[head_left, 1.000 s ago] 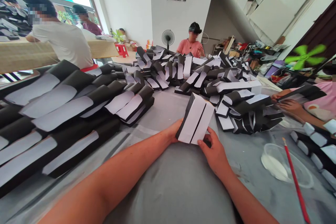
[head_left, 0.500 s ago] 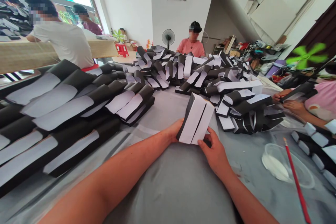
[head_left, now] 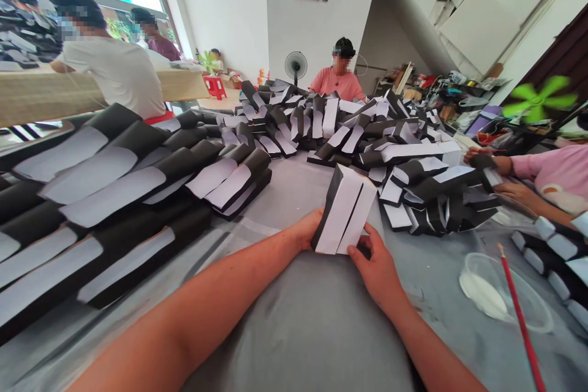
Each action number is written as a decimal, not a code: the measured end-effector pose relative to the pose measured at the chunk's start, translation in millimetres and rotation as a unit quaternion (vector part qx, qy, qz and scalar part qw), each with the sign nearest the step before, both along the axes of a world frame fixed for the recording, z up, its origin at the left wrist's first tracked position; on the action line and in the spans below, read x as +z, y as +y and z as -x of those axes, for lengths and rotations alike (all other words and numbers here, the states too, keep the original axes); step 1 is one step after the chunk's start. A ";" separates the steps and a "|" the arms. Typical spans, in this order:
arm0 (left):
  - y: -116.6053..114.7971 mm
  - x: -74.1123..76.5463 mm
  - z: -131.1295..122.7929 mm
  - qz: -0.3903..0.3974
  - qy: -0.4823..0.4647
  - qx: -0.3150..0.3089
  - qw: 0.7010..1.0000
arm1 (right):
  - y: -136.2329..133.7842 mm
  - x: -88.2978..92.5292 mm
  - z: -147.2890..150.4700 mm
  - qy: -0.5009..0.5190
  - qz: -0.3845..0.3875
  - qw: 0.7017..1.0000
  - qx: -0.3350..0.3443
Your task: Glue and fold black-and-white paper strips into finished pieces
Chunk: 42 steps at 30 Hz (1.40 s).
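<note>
A black-and-white folded paper box (head_left: 345,211) is held up between my two hands above the grey table cover. Its white face, split by a dark slanting gap, is turned toward me. My left hand (head_left: 312,229) grips the box's left side, its fingers mostly hidden behind it. At the lower right corner, my right hand (head_left: 374,260) is closed on the box, thumb on the front and fingers at the side and behind.
Stacked black-and-white paper pieces (head_left: 114,177) fill the left side, and a heap of them (head_left: 340,122) lies ahead. At right, a red-handled brush (head_left: 519,312) rests over a clear plastic tub (head_left: 542,312) holding white paste. Across the table sits a person in pink (head_left: 337,81); another person's hands (head_left: 509,190) work at far right.
The box and my hands have stayed almost still. At far right, the other person's hands and the dark piece they hold have shifted, and a thin red stick now shows there.
</note>
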<state>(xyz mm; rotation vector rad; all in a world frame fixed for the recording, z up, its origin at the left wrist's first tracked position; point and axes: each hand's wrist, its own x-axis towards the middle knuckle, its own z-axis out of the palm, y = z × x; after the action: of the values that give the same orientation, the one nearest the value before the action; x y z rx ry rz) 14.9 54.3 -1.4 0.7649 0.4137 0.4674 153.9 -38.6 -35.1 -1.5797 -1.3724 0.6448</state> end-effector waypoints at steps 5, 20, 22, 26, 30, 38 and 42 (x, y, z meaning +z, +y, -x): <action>-0.9 1.5 -0.1 -0.018 0.024 0.004 1.000 | -0.7 -0.1 -0.1 -0.002 -0.005 1.000 -0.007; -2.1 -1.6 0.5 -0.044 0.048 0.030 0.997 | -0.9 1.6 0.0 0.008 0.009 1.000 0.000; -2.5 -1.6 0.2 -0.044 0.048 0.032 0.997 | -0.8 1.5 -0.2 0.006 0.005 1.000 -0.002; -2.8 1.2 -0.8 -0.050 0.023 0.043 0.998 | -0.7 0.9 -0.1 0.000 -0.003 1.000 -0.003; 4.6 3.7 -2.5 -0.100 0.058 0.147 0.982 | -1.2 -1.0 -0.4 -0.009 -0.012 1.000 -0.024; 18.5 19.7 10.5 -0.517 0.358 0.291 0.721 | 0.0 -6.1 -1.1 -0.016 -0.033 0.998 -0.041; 17.7 21.4 15.8 -0.650 0.456 0.211 0.570 | 1.5 -5.6 -2.1 0.005 -0.039 0.997 -0.070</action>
<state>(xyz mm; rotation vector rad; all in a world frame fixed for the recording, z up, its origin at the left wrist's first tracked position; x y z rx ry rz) -1.0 72.0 20.0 2.4528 1.3010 0.8002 156.0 -37.1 -40.7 -1.5927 -1.2519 0.5066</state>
